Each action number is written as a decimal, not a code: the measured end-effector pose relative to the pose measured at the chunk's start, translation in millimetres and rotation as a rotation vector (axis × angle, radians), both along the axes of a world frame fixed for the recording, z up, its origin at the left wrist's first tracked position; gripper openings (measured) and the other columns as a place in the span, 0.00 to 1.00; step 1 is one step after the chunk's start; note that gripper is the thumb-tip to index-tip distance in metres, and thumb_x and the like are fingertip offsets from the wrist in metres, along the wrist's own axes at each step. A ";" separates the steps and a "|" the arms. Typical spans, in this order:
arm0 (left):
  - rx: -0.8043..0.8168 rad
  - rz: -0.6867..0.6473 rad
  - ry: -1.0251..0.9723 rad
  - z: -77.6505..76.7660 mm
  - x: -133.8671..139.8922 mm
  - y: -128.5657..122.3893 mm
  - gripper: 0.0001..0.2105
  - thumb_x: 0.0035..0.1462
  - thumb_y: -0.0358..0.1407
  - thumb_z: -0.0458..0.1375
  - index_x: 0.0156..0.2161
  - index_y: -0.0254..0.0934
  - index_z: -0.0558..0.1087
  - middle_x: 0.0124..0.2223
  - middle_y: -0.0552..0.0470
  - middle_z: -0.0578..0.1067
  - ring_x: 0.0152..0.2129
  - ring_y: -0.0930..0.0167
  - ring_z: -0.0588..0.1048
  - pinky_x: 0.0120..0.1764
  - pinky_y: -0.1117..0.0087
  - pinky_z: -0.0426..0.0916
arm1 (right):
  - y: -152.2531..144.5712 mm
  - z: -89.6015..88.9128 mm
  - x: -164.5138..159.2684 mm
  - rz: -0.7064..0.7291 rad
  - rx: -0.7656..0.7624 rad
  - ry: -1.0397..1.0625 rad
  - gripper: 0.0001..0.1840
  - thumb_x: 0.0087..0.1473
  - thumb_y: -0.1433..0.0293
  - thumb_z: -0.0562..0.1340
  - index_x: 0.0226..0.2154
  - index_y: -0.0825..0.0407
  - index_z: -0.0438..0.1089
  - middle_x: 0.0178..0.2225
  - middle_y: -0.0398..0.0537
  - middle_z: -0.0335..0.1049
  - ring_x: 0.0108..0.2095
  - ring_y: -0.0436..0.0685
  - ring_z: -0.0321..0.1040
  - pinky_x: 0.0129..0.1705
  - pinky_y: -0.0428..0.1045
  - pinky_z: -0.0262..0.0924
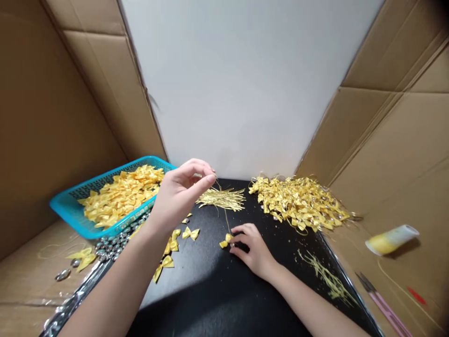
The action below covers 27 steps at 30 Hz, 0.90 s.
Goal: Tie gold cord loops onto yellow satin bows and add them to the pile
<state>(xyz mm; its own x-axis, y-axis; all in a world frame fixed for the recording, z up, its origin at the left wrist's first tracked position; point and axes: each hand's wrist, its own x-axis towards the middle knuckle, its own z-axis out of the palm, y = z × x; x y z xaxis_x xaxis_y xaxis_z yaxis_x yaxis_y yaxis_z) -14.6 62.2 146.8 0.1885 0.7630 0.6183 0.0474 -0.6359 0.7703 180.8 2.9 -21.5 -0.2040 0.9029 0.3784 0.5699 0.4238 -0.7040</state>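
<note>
My left hand (182, 187) is raised over the black work surface, thumb and fingers pinched on the upper end of a thin gold cord (227, 220). The cord runs down to a small yellow ribbon bow (224, 242) near the surface. My right hand (254, 252) has its fingers curled at the bow's right side, closed on it, with a small shiny bead partly hidden at the fingertips. Behind the cord lies a bundle of cut gold cords (228, 199). Several loose yellow bows (191, 233) lie below and right of my left hand.
A teal basket (70, 224) of yellow bows stands at left, with silver beads (112, 245) beside it. At back right is a pile of bows with cords (301, 201). Cord scraps (329, 278), a thread spool (391, 239) and pink-handled snips (386, 309) lie right. Cardboard walls flank the surface.
</note>
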 end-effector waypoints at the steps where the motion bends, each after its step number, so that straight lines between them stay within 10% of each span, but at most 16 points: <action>1: -0.004 0.008 -0.008 1.0 -1.9 0.7 0.06 0.53 0.35 0.61 0.26 0.37 0.72 0.33 0.52 0.72 0.31 0.72 0.71 0.33 0.73 0.66 | 0.4 -3.5 0.3 -0.009 -0.003 -0.017 0.06 0.49 0.72 0.68 0.33 0.46 0.77 0.44 0.50 0.74 0.48 0.62 0.65 0.51 0.60 0.60; 10: -0.015 0.049 -0.087 4.6 1.7 -9.3 0.08 0.53 0.37 0.62 0.26 0.36 0.72 0.34 0.52 0.72 0.32 0.72 0.70 0.34 0.73 0.66 | 2.3 -10.3 1.5 -0.042 0.038 0.031 0.15 0.48 0.72 0.68 0.41 0.45 0.75 0.47 0.51 0.72 0.50 0.63 0.65 0.53 0.60 0.61; 20: 0.084 -0.177 0.321 -8.0 34.4 -37.5 0.05 0.55 0.32 0.60 0.29 0.37 0.75 0.41 0.50 0.73 0.39 0.69 0.72 0.46 0.65 0.66 | -13.9 88.8 2.1 0.059 -0.011 0.604 0.11 0.56 0.60 0.63 0.37 0.47 0.76 0.38 0.46 0.75 0.41 0.55 0.71 0.45 0.50 0.65; 27: 0.020 -0.257 0.430 -21.6 36.7 -22.2 0.08 0.58 0.38 0.59 0.42 0.39 0.73 0.48 0.48 0.72 0.46 0.67 0.70 0.48 0.65 0.65 | -16.3 109.1 22.9 0.024 -0.082 0.614 0.09 0.52 0.61 0.65 0.28 0.49 0.76 0.29 0.45 0.75 0.35 0.55 0.71 0.41 0.50 0.67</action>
